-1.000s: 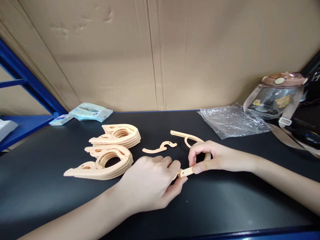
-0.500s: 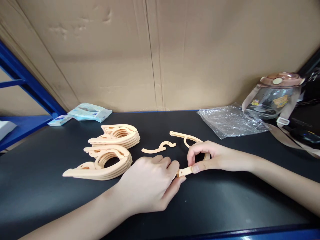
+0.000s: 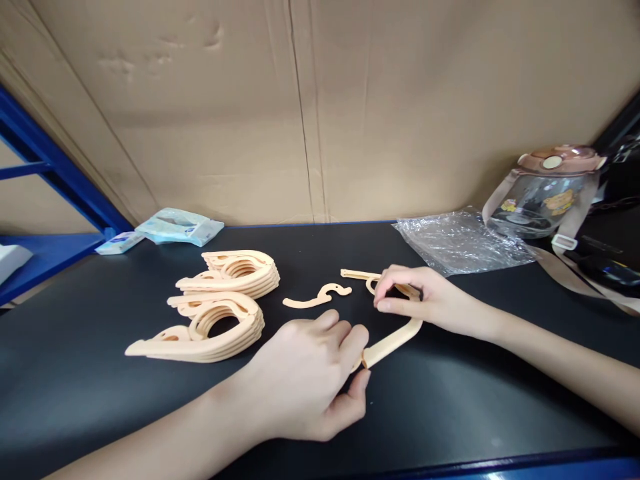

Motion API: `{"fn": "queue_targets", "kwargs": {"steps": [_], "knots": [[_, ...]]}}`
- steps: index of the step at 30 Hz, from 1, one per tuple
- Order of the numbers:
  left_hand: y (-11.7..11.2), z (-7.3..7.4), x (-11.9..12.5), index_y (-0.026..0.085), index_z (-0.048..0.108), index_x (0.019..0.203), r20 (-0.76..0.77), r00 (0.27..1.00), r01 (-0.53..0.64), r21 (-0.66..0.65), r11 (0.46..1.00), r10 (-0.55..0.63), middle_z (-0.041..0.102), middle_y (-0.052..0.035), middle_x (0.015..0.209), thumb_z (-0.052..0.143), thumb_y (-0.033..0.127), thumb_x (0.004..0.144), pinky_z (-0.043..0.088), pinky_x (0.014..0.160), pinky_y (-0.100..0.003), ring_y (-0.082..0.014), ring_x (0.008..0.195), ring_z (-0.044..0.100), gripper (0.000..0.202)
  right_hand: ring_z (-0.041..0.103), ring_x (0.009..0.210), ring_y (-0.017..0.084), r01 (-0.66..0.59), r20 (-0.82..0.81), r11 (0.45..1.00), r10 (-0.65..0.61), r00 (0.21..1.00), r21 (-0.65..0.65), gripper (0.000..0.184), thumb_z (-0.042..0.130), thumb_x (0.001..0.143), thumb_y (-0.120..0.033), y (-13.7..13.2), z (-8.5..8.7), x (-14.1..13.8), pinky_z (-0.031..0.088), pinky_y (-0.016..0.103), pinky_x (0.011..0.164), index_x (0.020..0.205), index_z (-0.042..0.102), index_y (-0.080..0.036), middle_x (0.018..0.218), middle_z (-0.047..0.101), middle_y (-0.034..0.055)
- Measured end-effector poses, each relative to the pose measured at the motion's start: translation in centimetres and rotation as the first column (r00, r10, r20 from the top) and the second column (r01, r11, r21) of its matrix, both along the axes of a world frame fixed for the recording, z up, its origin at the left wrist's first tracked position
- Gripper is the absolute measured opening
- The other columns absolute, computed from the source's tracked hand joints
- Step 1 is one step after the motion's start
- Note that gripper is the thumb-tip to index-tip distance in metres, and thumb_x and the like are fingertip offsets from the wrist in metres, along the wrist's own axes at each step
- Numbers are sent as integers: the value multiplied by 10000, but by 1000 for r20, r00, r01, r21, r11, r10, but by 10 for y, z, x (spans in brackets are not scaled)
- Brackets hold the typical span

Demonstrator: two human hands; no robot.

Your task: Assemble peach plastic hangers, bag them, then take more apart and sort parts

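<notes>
My left hand (image 3: 315,373) is closed around the near end of a pale beige folding clothes hanger (image 3: 393,343). The fingers cover that tip, so the grip itself is partly hidden. Above the bend of the same hanger, my right hand (image 3: 423,297) hovers with curled fingers and the thumb a little apart from them. Nothing shows between its fingertips, and the hand hides the middle of the hanger. A loose beige hanger hook (image 3: 317,297) lies flat beyond my left hand. Several folded hangers form a near stack (image 3: 200,333) and a far stack (image 3: 240,273) on the left.
A crumpled clear plastic bag (image 3: 463,240) lies at the back right beside a strapped water bottle (image 3: 545,193). Blue tissue packs (image 3: 180,225) are at the back left, near a blue metal frame (image 3: 55,180). Cardboard (image 3: 225,113) stands behind the black tabletop (image 3: 480,407).
My right hand has come off the hanger's near arm and moved up over its middle. That arm now shows at full length. My left hand has lowered slightly with its end.
</notes>
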State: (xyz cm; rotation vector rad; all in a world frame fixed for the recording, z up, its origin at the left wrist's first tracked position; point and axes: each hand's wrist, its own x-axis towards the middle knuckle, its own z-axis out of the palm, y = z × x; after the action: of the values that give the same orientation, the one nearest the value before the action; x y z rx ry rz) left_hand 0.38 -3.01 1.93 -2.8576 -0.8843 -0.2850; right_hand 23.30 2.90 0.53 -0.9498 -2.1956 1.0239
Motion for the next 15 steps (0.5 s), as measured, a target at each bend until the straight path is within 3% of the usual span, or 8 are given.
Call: {"fn": "queue_targets", "kwargs": {"steps": [5,8,10,12,15], "knots": [[-3,6,2,167,536,785,4,998,63,-39,997,-63,553,-48,771,422,162,828,429,615,-335,-220,732,493,121,569,935,217,123,137,956,-163,977,265,100,645,832,-321,19,-9,10,427,395,854,878,670,-235,980,637,41],[-2,5,1,159,572,909,39,997,71,-50,996,-69,577,-100,1047,421,106,841,433,861,-407,-270,1004,500,174,584,909,209,217,141,935,-264,954,281,121,620,834,-334,25,-13,15,457,392,826,894,670,-243,1003,611,44],[0,1,-1,179,579,979,73,996,62,-69,996,-57,516,-110,1231,410,6,795,401,945,-414,-284,1168,437,304,591,903,204,244,148,928,-293,945,282,136,593,851,-353,26,-15,17,469,385,818,897,665,-248,1018,597,45],[3,-3,-2,207,581,996,112,994,28,-125,992,-14,465,-89,1312,374,-67,761,407,947,-397,-272,1211,417,416,596,885,198,241,172,926,-298,939,292,149,573,867,-365,26,-15,17,473,374,803,873,664,-247,1016,599,44],[5,-5,-2,226,563,1025,200,976,-22,-289,957,83,474,-57,1302,349,-39,856,422,936,-355,-219,1160,467,381,599,864,189,208,217,929,-280,935,306,185,543,893,-357,26,-15,17,469,360,784,869,688,-246,1027,616,43]]}}
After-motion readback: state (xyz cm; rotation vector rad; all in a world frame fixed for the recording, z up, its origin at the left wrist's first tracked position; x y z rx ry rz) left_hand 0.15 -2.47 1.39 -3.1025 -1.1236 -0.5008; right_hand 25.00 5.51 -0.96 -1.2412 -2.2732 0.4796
